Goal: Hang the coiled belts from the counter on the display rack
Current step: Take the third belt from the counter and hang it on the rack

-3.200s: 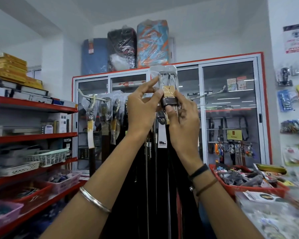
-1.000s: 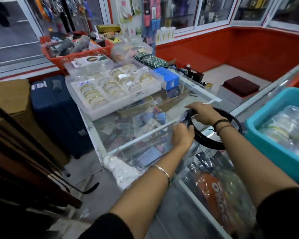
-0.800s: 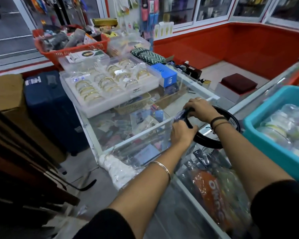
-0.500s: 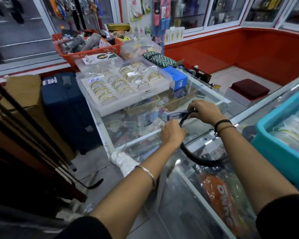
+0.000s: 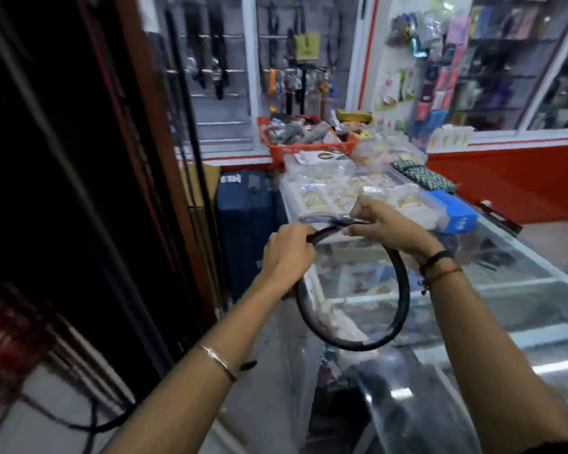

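A black coiled belt (image 5: 404,290) hangs as a loop in the air in front of the glass counter (image 5: 492,290). My left hand (image 5: 289,253) grips the strap at the loop's upper left. My right hand (image 5: 387,224) pinches the end with the plastic-wrapped buckle (image 5: 322,219) at the top. The display rack (image 5: 79,178), full of dark hanging belts, fills the left side of the view. The picture is blurred by motion.
On the counter lie a clear tray of bangles (image 5: 351,198), a blue box (image 5: 453,214) and a red basket (image 5: 309,139) of goods. A blue suitcase (image 5: 246,224) stands between rack and counter. A glass cabinet (image 5: 230,77) with hanging items is behind.
Both hands have lifted the coiled belt off the counter. My view has swung left, and the rack now fills the left side.
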`<state>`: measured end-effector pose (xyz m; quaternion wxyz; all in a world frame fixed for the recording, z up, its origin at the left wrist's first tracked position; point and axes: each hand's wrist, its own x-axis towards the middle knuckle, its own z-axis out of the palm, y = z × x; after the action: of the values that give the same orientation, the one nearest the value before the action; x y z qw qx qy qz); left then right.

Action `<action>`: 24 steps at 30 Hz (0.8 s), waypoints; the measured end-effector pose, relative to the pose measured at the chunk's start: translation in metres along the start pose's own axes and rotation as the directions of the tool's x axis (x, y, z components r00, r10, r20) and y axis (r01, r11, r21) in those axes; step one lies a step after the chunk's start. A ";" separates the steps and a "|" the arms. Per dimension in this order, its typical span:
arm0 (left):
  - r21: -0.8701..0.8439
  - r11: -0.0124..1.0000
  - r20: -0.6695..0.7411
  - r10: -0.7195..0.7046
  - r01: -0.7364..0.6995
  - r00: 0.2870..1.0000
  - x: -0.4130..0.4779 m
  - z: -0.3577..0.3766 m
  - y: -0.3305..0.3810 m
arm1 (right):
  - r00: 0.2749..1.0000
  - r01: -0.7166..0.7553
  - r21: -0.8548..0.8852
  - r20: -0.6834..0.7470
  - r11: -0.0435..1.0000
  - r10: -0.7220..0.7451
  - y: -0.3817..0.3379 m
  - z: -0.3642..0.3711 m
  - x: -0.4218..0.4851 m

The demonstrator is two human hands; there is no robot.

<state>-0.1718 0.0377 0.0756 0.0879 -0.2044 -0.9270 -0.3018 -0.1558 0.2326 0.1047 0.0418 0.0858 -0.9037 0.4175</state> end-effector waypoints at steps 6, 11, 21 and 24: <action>0.012 0.998 -0.305 0.064 -0.064 0.950 -0.027 -0.093 -0.050 | 0.949 0.283 0.155 -0.189 0.946 -0.253 -0.097 0.061 0.018; -0.402 0.900 -0.495 -0.060 -0.167 0.867 -0.055 -0.172 -0.051 | 0.810 0.460 0.157 -0.478 0.874 -0.340 -0.179 0.106 0.007; -0.528 0.733 -0.685 -0.069 -0.429 0.725 -0.078 -0.287 -0.025 | 0.534 0.682 -0.019 -0.670 0.731 -0.516 -0.292 0.149 0.013; -0.500 0.722 -0.728 -0.052 -0.477 0.684 -0.076 -0.315 -0.024 | 0.528 0.757 0.112 -0.685 0.643 -0.502 -0.321 0.149 0.021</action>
<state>-0.1009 -0.1923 0.2944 0.3903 -0.2065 -0.6214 -0.6471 -0.1155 -0.0878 0.2510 0.4570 0.2848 -0.6387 0.5496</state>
